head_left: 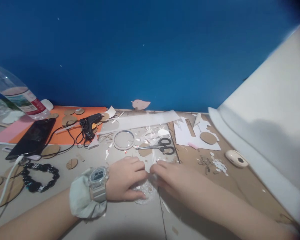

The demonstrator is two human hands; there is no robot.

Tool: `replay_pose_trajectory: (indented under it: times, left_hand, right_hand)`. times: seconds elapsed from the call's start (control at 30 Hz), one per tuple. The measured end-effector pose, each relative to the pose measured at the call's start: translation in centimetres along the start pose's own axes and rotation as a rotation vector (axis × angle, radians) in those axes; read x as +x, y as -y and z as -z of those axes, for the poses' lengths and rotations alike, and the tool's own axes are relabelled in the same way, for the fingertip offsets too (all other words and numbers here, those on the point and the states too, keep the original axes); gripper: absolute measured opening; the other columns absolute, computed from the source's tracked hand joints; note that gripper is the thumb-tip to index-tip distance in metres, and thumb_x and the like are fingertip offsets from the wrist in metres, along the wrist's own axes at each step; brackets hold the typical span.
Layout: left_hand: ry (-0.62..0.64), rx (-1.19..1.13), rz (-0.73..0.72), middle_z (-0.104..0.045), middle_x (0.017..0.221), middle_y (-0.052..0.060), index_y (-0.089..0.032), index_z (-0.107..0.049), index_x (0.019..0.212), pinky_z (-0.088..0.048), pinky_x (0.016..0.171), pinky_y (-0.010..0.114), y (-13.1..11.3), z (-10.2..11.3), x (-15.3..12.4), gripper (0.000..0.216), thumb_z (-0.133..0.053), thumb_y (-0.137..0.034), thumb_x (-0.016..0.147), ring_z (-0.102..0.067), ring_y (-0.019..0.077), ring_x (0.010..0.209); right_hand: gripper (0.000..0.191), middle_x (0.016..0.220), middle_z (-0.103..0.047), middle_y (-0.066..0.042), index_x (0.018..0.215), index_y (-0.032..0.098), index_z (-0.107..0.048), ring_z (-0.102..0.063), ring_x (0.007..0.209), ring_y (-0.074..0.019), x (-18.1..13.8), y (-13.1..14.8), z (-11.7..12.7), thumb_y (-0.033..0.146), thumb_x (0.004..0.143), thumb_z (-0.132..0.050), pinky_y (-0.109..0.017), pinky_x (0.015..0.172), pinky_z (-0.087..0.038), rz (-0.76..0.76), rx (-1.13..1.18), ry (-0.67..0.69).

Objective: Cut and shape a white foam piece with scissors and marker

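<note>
Head view: the left hand (125, 178) and right hand (171, 178) meet fingertip to fingertip over a crinkled clear plastic piece (146, 192) near the front edge of the desk (130, 223). Whether either pinches it cannot be told. Scissors (162, 146) lie just behind.

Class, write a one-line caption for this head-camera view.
Left hand and right hand meet over a clear scrap on a littered table; scissors and glue gun beyond.
</note>
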State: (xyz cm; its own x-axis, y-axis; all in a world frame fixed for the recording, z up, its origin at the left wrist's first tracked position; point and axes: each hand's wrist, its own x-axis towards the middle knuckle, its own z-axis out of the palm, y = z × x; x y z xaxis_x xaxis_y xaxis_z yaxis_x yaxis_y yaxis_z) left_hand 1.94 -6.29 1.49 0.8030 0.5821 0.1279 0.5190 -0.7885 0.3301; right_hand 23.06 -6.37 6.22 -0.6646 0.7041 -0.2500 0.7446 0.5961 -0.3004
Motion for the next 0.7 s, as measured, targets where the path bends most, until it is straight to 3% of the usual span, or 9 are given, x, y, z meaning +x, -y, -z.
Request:
replay_pose_trajectory:
  times: [0.07,0.27,0.47,0.6,0.7]
  left_hand:
    - [0.004,-0.036,-0.02,-0.056,0.086,0.004,-0.019,-0.057,0.088,-0.036,0.072,0.032,0.3,-0.1,0.0,0.04,-0.05,-0.059,0.082,-0.049,0.0194,0.079]
    - [-0.016,-0.068,-0.013,-0.056,0.085,0.003,-0.02,-0.058,0.09,-0.035,0.07,0.031,0.7,0.2,0.0,0.043,-0.051,-0.062,0.08,-0.049,0.019,0.078]
    - [-0.032,-0.11,-0.006,-0.057,0.084,0.003,-0.02,-0.06,0.088,-0.037,0.07,0.03,0.7,0.5,0.1,0.037,-0.059,-0.055,0.079,-0.05,0.0183,0.078]
    - [-0.171,-0.088,0.168,-0.056,0.078,0.001,-0.019,-0.055,0.074,-0.04,0.071,0.027,1.2,1.3,0.0,0.025,-0.051,-0.04,0.087,-0.052,0.0154,0.077]
    - [-0.29,0.019,0.362,-0.055,0.082,0.003,-0.017,-0.053,0.078,-0.041,0.074,0.03,2.3,2.1,-0.1,0.021,-0.044,-0.03,0.092,-0.051,0.0172,0.081]
  right_hand:
    - [0.007,0.086,-0.06,0.0,0.084,0.022,-0.05,-0.056,0.071,-0.0155,0.0,-0.2,0.0,0.018,0.09,-0.049,-0.024,0.056,-0.031,0.065,0.108,0.008]
    - [0.008,0.09,-0.058,0.001,0.09,0.023,-0.054,-0.056,0.078,-0.0158,0.3,-0.5,-0.1,0.027,0.094,-0.048,-0.025,0.063,-0.037,0.062,0.233,0.104]
    - [0.007,0.086,-0.057,0.002,0.087,0.022,-0.053,-0.054,0.073,-0.015,0.6,-0.3,-1.1,0.023,0.092,-0.048,-0.025,0.06,-0.035,0.029,0.232,0.049]
    - [0.009,0.083,-0.056,0.001,0.085,0.021,-0.053,-0.052,0.067,-0.0138,0.6,-0.3,-1.2,0.024,0.092,-0.048,-0.024,0.056,-0.031,0.014,0.239,0.051]
    - [0.012,0.087,-0.056,0.001,0.085,0.022,-0.055,-0.053,0.069,-0.0137,0.5,-0.6,-0.9,0.025,0.093,-0.046,-0.024,0.058,-0.034,0.023,0.304,0.078]
